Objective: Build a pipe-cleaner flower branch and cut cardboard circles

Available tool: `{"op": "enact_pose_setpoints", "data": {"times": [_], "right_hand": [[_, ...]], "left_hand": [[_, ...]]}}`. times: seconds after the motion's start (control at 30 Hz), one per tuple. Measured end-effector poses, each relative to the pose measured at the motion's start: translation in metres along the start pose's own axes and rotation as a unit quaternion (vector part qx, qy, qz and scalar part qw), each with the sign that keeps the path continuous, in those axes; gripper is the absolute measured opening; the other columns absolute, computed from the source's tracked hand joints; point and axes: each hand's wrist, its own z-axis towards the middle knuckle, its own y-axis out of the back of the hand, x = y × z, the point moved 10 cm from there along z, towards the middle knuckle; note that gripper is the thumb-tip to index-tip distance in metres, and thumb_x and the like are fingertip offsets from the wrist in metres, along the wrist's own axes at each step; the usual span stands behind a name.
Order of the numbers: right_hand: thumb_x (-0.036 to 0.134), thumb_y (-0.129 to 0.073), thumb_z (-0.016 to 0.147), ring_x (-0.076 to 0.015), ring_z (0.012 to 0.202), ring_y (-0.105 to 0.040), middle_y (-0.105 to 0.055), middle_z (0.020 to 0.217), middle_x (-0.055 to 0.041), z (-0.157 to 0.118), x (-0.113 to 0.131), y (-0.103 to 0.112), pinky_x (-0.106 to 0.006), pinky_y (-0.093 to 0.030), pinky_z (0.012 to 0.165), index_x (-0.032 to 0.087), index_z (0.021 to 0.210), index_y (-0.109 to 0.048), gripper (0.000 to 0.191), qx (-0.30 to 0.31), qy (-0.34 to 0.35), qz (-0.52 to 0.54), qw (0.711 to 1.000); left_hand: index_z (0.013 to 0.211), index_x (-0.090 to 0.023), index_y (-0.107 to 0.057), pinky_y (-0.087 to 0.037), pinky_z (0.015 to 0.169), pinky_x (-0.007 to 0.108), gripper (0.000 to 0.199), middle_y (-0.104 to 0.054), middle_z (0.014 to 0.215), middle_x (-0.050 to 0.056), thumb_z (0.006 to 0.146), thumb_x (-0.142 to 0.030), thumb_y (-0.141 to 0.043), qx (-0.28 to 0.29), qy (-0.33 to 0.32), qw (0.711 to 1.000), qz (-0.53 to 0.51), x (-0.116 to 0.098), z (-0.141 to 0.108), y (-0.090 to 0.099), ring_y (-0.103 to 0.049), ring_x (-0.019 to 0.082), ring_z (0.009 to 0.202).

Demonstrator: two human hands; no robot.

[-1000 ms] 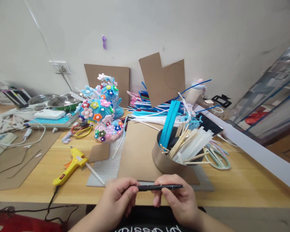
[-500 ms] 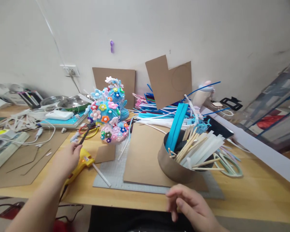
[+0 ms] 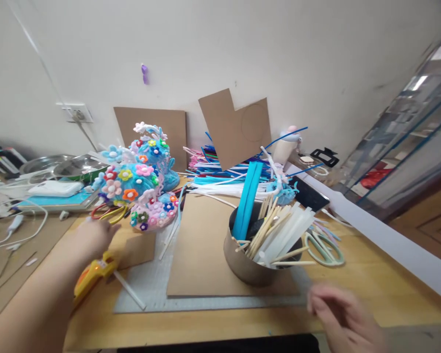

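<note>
My left hand (image 3: pixel 91 238) is over the left part of the table with its fingers bunched together. What they hold, if anything, is hidden. Close by its fingertips lie looped red and yellow handles (image 3: pixel 117 215). Just below the hand, a yellow hot glue gun (image 3: pixel 95 274) rests with a clear glue stick (image 3: pixel 130 290) beside it. Beyond stands a blue fuzzy craft piece (image 3: pixel 139 181) covered in coloured flowers. My right hand (image 3: pixel 343 316), loosely curled and with nothing visible in it, hovers at the front edge, to the right of a round brown holder (image 3: pixel 244 264).
The holder contains wooden sticks (image 3: pixel 262 230), glue sticks (image 3: pixel 290 230) and a blue strip (image 3: pixel 248 196), standing on cardboard (image 3: pixel 194 255). Pale green scissors (image 3: pixel 325 252) lie to its right. Pipe cleaners (image 3: pixel 220 184) are piled behind. Cables (image 3: pixel 16 223) cross the left side.
The view has turned right. A thin dark tool seen in my left hand is no longer visible there. My right hand has moved right, away from the holder's front, its fingers more curled.
</note>
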Motion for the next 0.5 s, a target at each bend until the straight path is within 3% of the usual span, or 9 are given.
{"op": "enact_pose_setpoints", "data": {"times": [0.03,0.1,0.17,0.23,0.3,0.37,0.5], "right_hand": [[0.024,-0.062,0.082,-0.016,0.077,-0.062,-0.06,0.089,-0.0035,0.004,-0.01,0.012,-0.026,-0.053,0.07,0.025,0.097,-0.056,0.016,-0.05,-0.007,-0.02,0.999],[0.029,-0.067,0.078,-0.0217,0.099,-0.06,-0.055,0.112,-0.0091,0.015,-0.03,0.015,-0.034,-0.053,0.083,0.024,0.109,-0.051,0.036,-0.061,-0.022,-0.041,0.997],[0.033,-0.071,0.074,-0.0285,0.12,-0.05,-0.044,0.132,-0.0134,0.027,-0.041,0.003,-0.044,-0.047,0.096,0.025,0.12,-0.045,0.054,-0.009,-0.016,-0.059,0.998],[0.036,-0.073,0.072,-0.0325,0.132,-0.037,-0.038,0.141,-0.014,0.037,-0.044,-0.006,-0.053,-0.038,0.103,0.025,0.12,-0.045,0.057,0.023,0.0,-0.086,0.996],[0.039,-0.074,0.071,-0.0344,0.134,-0.035,-0.039,0.141,-0.0136,0.044,-0.042,-0.009,-0.058,-0.035,0.104,0.025,0.115,-0.05,0.052,0.035,0.017,-0.106,0.994],[0.042,-0.076,0.068,-0.0362,0.13,-0.04,-0.045,0.137,-0.0135,0.048,-0.041,-0.012,-0.059,-0.038,0.101,0.024,0.109,-0.053,0.05,0.054,0.019,-0.12,0.991],[0.045,-0.077,0.066,-0.0371,0.119,-0.051,-0.061,0.116,-0.01,0.048,-0.043,-0.015,-0.059,-0.045,0.094,0.025,0.094,-0.057,0.04,0.079,-0.001,-0.132,0.988]], "left_hand": [[0.047,-0.016,-0.054,-0.03,0.032,0.019,0.029,-0.047,0.033,-0.005,0.07,-0.028,-0.068,0.041,0.005,0.999,0.009,-0.007,-0.019,-0.015,-0.042,0.011,0.026],[0.08,-0.019,-0.068,-0.048,0.047,0.022,0.02,-0.068,0.066,0.001,0.078,-0.038,-0.061,0.135,-0.048,0.99,-0.015,-0.042,-0.063,-0.055,-0.063,0.017,0.054],[0.119,-0.026,-0.057,-0.055,0.067,0.029,0.04,-0.07,0.095,0.004,0.081,-0.039,-0.059,0.15,-0.136,0.977,-0.071,-0.091,-0.099,-0.086,-0.066,0.019,0.076],[0.136,-0.03,-0.04,-0.055,0.078,0.035,0.059,-0.063,0.116,0.009,0.082,-0.035,-0.06,0.147,-0.208,0.96,-0.114,-0.135,-0.121,-0.112,-0.064,0.021,0.095],[0.138,-0.031,-0.036,-0.05,0.092,0.041,0.064,-0.049,0.135,0.011,0.081,-0.031,-0.063,0.159,-0.263,0.944,-0.123,-0.169,-0.128,-0.133,-0.053,0.025,0.118],[0.129,-0.03,-0.046,-0.042,0.101,0.046,0.055,-0.042,0.141,0.011,0.078,-0.031,-0.068,0.176,-0.304,0.93,-0.108,-0.19,-0.124,-0.147,-0.043,0.028,0.129],[0.1,-0.025,-0.057,-0.047,0.094,0.042,0.036,-0.051,0.129,0.008,0.07,-0.029,-0.076,0.178,-0.3,0.933,-0.091,-0.2,-0.106,-0.153,-0.054,0.027,0.114]]}}
